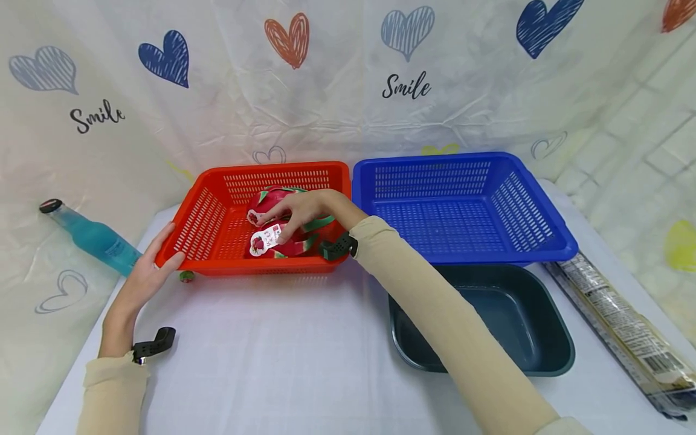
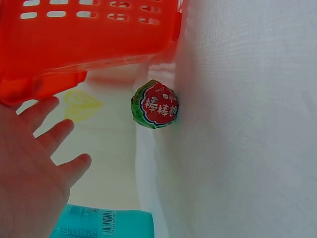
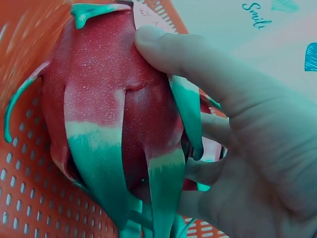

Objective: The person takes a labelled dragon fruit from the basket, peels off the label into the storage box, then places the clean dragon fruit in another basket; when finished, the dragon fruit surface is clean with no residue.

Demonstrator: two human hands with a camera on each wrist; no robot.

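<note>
A red basket (image 1: 212, 264) holds two pink dragon fruits with green-tipped scales. My right hand (image 1: 301, 211) reaches in over the basket's right side and grips the nearer dragon fruit (image 3: 99, 74). In the right wrist view its thumb lies on the skin beside a white paper tag (image 3: 147, 17), with the fingers behind the fruit. The farther dragon fruit (image 1: 272, 196) lies against the index finger, partly hidden. My left hand (image 1: 145, 275) touches the basket's front left corner; in the left wrist view its visible fingers are straight and spread beneath the rim.
A round wrapped lollipop (image 2: 157, 105) sits before the red basket. A bottle of blue liquid (image 1: 103, 244) stands at the left. A blue basket (image 1: 435, 226), a dark green tub (image 1: 522, 320) and a long plastic-wrapped package (image 1: 620, 320) are on the right.
</note>
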